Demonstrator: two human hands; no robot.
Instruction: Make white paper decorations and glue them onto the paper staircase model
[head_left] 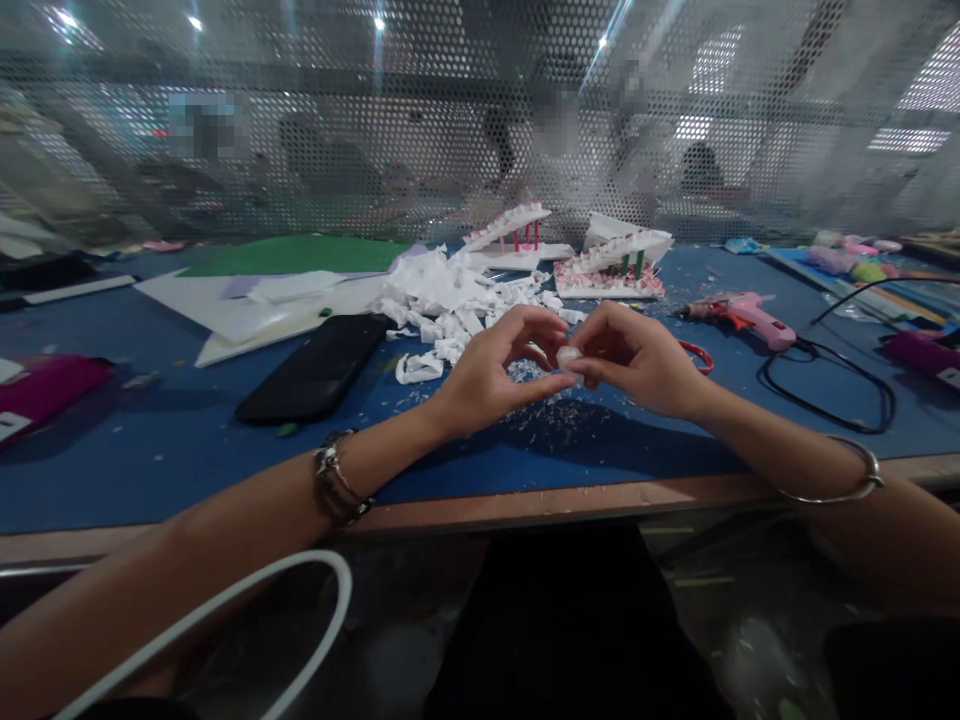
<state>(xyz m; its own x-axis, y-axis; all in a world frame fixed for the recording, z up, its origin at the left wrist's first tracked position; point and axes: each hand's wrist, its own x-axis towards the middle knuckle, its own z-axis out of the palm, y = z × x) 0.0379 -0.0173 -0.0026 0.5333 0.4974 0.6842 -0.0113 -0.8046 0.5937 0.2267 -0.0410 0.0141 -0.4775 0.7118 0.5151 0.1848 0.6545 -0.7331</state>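
Both my hands meet over the front middle of the blue table, their fingertips close together. A small whitish piece (568, 355), rounded or folded, sits between them; its exact kind is hard to make out. My right hand (637, 355) pinches it between thumb and fingers. The fingers and thumb of my left hand (499, 365) curl round its other side, with fingertips at the piece. Fine white shavings (555, 420) lie scattered on the table beneath. Just behind my hands is a heap of crumpled white scraps (439, 295).
A black phone (315, 370) lies left of my hands, before white and green sheets (292, 256). Behind stand two small white stair models (517, 240) on pink and green posts. At right are a pink glue gun (750, 315) and black cord (892, 400). Perforated mesh rises behind.
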